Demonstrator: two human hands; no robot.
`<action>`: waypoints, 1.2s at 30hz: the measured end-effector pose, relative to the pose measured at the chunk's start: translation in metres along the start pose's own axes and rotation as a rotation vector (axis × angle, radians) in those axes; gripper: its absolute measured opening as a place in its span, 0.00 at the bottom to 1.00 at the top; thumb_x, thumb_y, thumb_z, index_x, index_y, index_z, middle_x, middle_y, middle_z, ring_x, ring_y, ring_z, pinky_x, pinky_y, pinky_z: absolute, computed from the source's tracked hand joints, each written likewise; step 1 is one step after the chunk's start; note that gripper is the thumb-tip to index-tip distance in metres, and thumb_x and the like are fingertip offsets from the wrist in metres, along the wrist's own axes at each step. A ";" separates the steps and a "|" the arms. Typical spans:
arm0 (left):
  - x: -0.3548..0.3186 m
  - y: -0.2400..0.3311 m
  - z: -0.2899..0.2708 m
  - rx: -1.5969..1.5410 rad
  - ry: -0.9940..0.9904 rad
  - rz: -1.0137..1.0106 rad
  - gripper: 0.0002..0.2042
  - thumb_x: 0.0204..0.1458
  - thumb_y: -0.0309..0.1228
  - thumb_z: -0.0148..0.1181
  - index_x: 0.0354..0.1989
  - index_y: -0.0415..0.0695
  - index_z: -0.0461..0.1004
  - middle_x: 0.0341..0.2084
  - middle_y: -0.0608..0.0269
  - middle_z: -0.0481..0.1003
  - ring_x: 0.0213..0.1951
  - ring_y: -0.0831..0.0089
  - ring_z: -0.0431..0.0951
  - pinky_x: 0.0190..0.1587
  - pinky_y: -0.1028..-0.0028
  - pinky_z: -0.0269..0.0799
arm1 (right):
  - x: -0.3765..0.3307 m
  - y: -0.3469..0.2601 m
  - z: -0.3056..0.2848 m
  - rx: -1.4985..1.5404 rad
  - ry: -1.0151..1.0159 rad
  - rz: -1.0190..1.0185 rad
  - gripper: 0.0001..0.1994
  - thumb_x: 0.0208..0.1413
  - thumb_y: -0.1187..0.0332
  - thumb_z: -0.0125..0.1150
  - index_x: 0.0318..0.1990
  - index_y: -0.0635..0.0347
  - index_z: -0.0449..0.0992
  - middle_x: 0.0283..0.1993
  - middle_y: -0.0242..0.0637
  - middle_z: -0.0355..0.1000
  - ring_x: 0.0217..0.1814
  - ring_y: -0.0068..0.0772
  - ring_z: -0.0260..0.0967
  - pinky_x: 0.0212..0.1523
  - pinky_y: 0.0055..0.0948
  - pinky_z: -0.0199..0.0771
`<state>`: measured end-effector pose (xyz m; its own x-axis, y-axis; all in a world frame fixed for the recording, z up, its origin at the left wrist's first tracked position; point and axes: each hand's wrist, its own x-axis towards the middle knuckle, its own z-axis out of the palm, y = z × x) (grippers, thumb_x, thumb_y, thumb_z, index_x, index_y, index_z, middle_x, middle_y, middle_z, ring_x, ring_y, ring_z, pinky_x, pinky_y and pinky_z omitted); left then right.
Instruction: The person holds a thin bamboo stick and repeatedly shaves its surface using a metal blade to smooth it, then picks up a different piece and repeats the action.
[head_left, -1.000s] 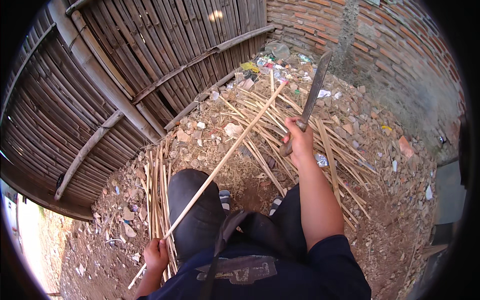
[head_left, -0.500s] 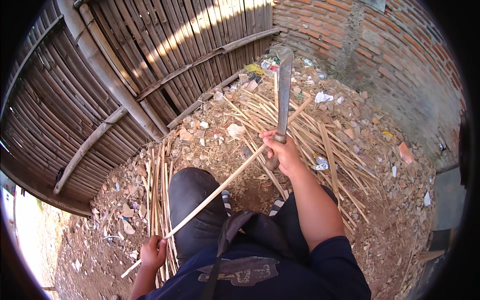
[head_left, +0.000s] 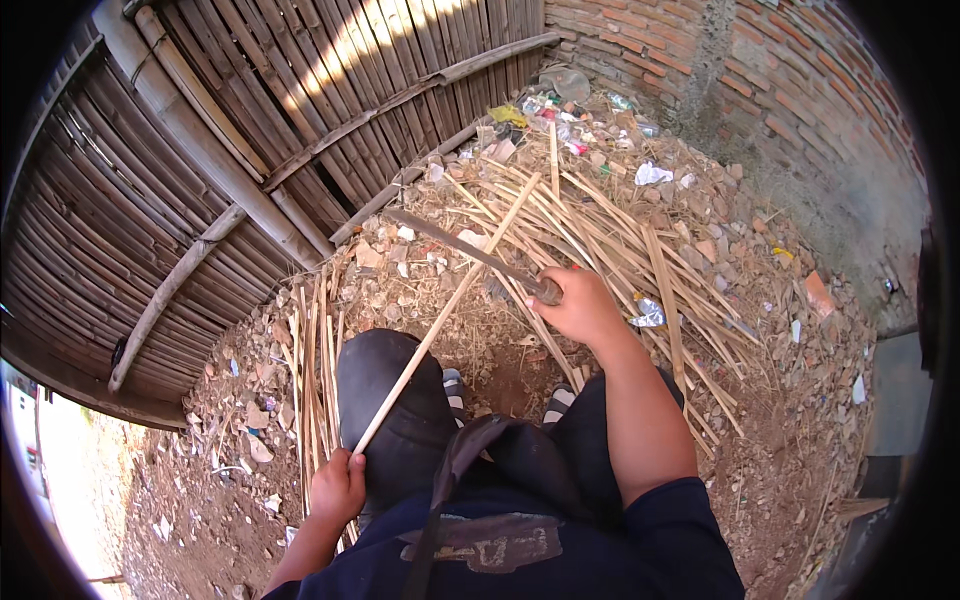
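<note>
Slanting away from the left hand point(head_left: 337, 485), a pale stick point(head_left: 430, 345) is held near its lower end, the hand closed around it. The dark-clothed left knee point(head_left: 385, 375) is crossed by the stick. To the left of the knee, a narrow bundle of similar sticks point(head_left: 314, 370) is laid lengthwise on the ground point(head_left: 760, 510). Farther out, a long knife point(head_left: 440, 235) is clasped by its handle point(head_left: 549, 292) in the right hand point(head_left: 580, 305), which is wrapped firmly around it. The knife is pointed forward and to the left, and the stick is crossed by it beyond the knee; whether the two are touching cannot be told. Beyond, a larger pile of sticks point(head_left: 590, 230) is spread loosely over the rubble point(head_left: 368, 255). Farther back, litter point(head_left: 508, 116) is strewn, and the ground is bounded by a slatted fence point(head_left: 400, 60) on the left and a brick wall point(head_left: 640, 40) on the right.
</note>
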<state>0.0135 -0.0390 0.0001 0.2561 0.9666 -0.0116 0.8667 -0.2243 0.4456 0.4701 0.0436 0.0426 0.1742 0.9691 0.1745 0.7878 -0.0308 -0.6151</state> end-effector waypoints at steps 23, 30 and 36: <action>0.019 -0.031 0.002 0.032 -0.104 0.020 0.15 0.66 0.39 0.55 0.30 0.42 0.67 0.16 0.43 0.73 0.24 0.38 0.77 0.27 0.46 0.70 | 0.021 -0.023 0.063 -0.160 -0.322 0.209 0.12 0.51 0.62 0.66 0.42 0.54 0.82 0.38 0.47 0.80 0.43 0.53 0.79 0.45 0.49 0.78; 0.016 -0.024 -0.008 0.086 -0.111 -0.030 0.16 0.66 0.40 0.55 0.30 0.43 0.67 0.18 0.42 0.74 0.25 0.38 0.77 0.27 0.45 0.70 | 0.008 -0.039 0.062 -0.267 -0.316 0.121 0.13 0.50 0.62 0.66 0.43 0.54 0.82 0.39 0.49 0.80 0.44 0.54 0.79 0.46 0.49 0.79; 0.018 -0.031 0.003 0.085 -0.061 0.019 0.16 0.66 0.42 0.55 0.30 0.44 0.67 0.18 0.44 0.75 0.24 0.39 0.77 0.27 0.45 0.71 | 0.029 0.026 0.056 -0.259 -0.159 0.351 0.17 0.50 0.64 0.63 0.48 0.54 0.81 0.45 0.48 0.81 0.48 0.53 0.78 0.49 0.47 0.79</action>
<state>-0.0079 -0.0145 -0.0165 0.2957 0.9535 -0.0592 0.8942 -0.2544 0.3684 0.4625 0.0847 -0.0118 0.3799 0.9139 -0.1428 0.8224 -0.4044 -0.4002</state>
